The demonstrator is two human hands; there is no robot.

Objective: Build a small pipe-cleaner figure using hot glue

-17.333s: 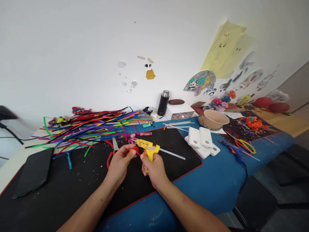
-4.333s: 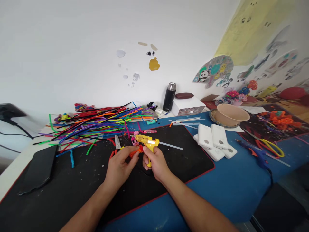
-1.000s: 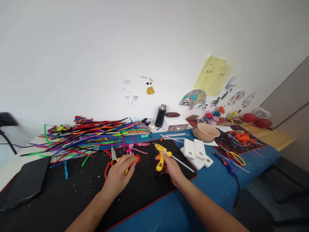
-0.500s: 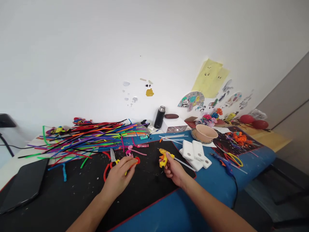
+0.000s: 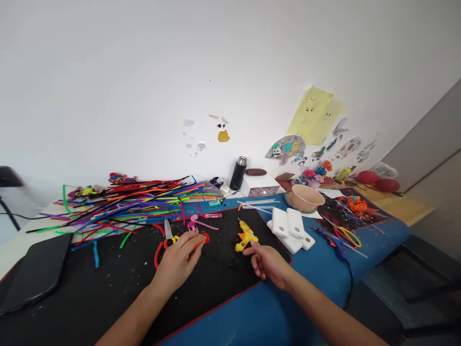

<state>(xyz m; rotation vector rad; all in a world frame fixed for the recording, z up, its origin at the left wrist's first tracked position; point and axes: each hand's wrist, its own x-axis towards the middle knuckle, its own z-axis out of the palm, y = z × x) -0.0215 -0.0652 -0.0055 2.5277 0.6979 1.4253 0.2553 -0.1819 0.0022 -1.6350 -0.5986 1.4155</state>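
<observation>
My left hand (image 5: pixel 180 259) is closed over the black mat (image 5: pixel 216 278), pinching a small red pipe cleaner piece (image 5: pixel 206 237) with a rounded end. Orange-red scissors (image 5: pixel 158 253) lie partly under that hand, blade pointing away. Just beyond it are a pink pipe cleaner coil (image 5: pixel 194 219) and a small pink item (image 5: pixel 193 228). A yellow glue gun (image 5: pixel 247 234) lies on the mat, nozzle away from me. My right hand (image 5: pixel 268 262) is open at its near end, index finger and thumb beside the handle; whether they still touch it I cannot tell.
Many coloured pipe cleaners (image 5: pixel 137 204) are heaped at the back left, near a black tablet-like slab (image 5: pixel 38 271). White boxes (image 5: pixel 288 226), a pinkish bowl (image 5: pixel 307 198) and a blue glue gun (image 5: pixel 334 245) stand or lie to the right. A black flask (image 5: pixel 237 175) is by the wall.
My right hand has let go of the yellow glue gun and drawn back slightly to the right. The gun now rests on the mat. My left hand has barely moved.
</observation>
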